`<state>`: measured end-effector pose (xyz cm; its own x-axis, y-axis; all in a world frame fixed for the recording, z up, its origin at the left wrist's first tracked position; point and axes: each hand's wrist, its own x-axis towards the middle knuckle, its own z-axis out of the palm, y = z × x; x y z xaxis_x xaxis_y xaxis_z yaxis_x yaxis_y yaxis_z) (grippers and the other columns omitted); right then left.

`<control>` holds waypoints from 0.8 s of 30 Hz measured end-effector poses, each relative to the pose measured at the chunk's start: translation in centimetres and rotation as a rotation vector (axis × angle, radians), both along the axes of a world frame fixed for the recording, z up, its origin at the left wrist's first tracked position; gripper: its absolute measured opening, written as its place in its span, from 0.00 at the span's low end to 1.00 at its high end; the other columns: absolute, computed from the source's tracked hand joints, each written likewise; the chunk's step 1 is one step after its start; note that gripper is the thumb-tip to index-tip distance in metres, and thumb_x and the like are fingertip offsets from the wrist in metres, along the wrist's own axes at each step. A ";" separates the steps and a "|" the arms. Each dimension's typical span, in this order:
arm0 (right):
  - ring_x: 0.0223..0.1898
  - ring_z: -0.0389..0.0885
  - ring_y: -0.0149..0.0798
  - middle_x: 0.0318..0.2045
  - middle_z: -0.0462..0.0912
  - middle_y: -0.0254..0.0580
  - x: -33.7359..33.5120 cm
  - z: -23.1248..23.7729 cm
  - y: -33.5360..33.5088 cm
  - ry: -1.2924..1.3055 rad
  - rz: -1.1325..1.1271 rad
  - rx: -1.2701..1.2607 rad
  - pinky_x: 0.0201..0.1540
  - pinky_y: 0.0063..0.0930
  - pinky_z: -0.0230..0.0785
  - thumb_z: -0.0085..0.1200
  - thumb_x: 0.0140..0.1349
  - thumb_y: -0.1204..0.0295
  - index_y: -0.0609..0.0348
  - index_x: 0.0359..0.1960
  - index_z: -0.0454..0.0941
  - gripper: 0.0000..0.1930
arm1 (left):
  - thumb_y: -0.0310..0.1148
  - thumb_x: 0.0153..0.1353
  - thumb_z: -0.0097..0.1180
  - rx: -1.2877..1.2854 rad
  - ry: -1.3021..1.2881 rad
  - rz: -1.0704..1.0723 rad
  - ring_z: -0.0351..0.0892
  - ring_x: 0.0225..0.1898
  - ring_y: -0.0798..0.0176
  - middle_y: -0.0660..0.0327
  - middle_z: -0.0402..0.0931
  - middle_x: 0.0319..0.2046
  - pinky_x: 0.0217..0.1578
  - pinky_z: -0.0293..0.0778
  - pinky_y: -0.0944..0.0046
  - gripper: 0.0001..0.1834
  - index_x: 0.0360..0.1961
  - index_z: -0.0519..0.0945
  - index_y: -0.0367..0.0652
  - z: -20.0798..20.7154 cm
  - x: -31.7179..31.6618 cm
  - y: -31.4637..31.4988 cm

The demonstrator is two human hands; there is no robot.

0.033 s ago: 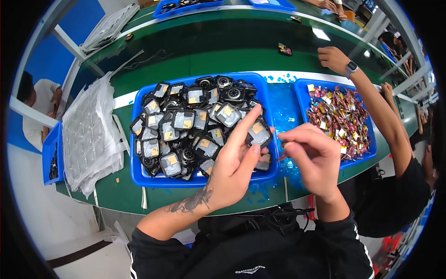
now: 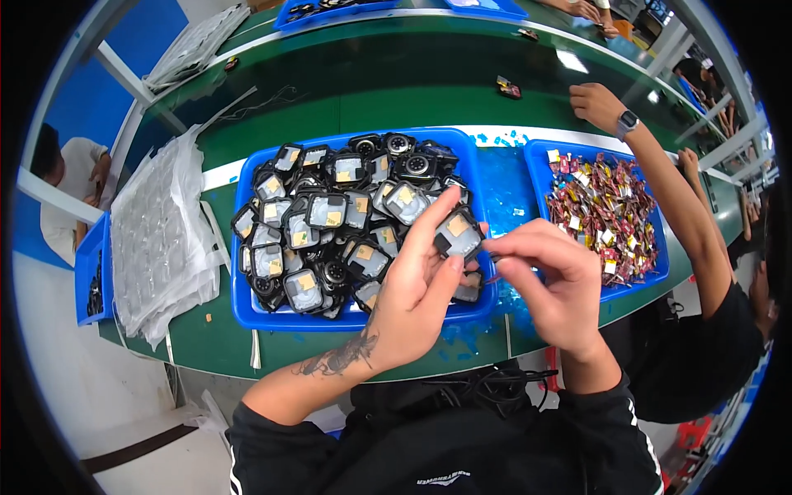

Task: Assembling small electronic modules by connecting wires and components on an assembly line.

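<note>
My left hand [image 2: 410,305] grips a smartwatch case [image 2: 459,234] between thumb and fingers. The case is black-rimmed and square, its grey inner face turned up, with a tan patch on it. Close against the case's right edge, my right hand [image 2: 554,285] is closed in a pinch. A thin reddish sliver [image 2: 492,280] shows under its fingertips; what the pinch holds is too small to name. Beneath my left hand stands a blue tray [image 2: 239,285] heaped with similar watch cases [image 2: 327,211], some showing round sensor backs.
To the right, another blue tray [image 2: 665,247] holds many small reddish, yellow and white parts [image 2: 602,214]. Plastic-wrapped trays [image 2: 161,239] lie at the left. Blue scraps [image 2: 462,338] litter the green table [image 2: 289,346]. A co-worker's arm [image 2: 672,181] reaches in from the right.
My right hand has shifted slightly left, its fingertips closer to the watch case. The case has tilted a little in my left hand. The co-worker's hand has moved slightly right.
</note>
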<state>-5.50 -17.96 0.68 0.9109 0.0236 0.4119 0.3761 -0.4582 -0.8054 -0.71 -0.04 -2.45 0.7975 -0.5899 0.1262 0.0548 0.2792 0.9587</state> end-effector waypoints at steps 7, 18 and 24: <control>0.23 0.77 0.31 0.26 0.84 0.38 1.2 1.3 1.7 0.072 -0.099 -0.083 0.25 0.23 0.66 0.63 0.52 0.82 0.62 0.32 0.83 0.05 | 0.20 0.68 0.41 -0.045 0.020 -0.020 0.69 0.60 0.63 0.50 0.66 0.61 0.58 0.66 0.66 0.32 0.71 0.48 0.34 -0.7 -0.2 0.0; 0.17 0.71 0.29 0.22 0.82 0.38 1.2 1.0 1.2 0.079 -0.070 -0.104 0.21 0.23 0.62 0.63 0.51 0.81 0.60 0.28 0.83 0.04 | 0.16 0.68 0.37 0.041 -0.016 -0.111 0.61 0.67 0.58 0.47 0.60 0.65 0.67 0.59 0.60 0.28 0.69 0.51 0.31 -0.4 0.0 0.0; 0.17 0.73 0.32 0.20 0.81 0.37 1.6 0.9 0.9 0.094 -0.039 -0.070 0.22 0.26 0.64 0.64 0.50 0.81 0.60 0.26 0.81 0.04 | 0.16 0.67 0.38 0.148 -0.160 -0.079 0.68 0.52 0.65 0.51 0.65 0.63 0.53 0.65 0.65 0.28 0.69 0.55 0.34 -0.6 -0.3 0.0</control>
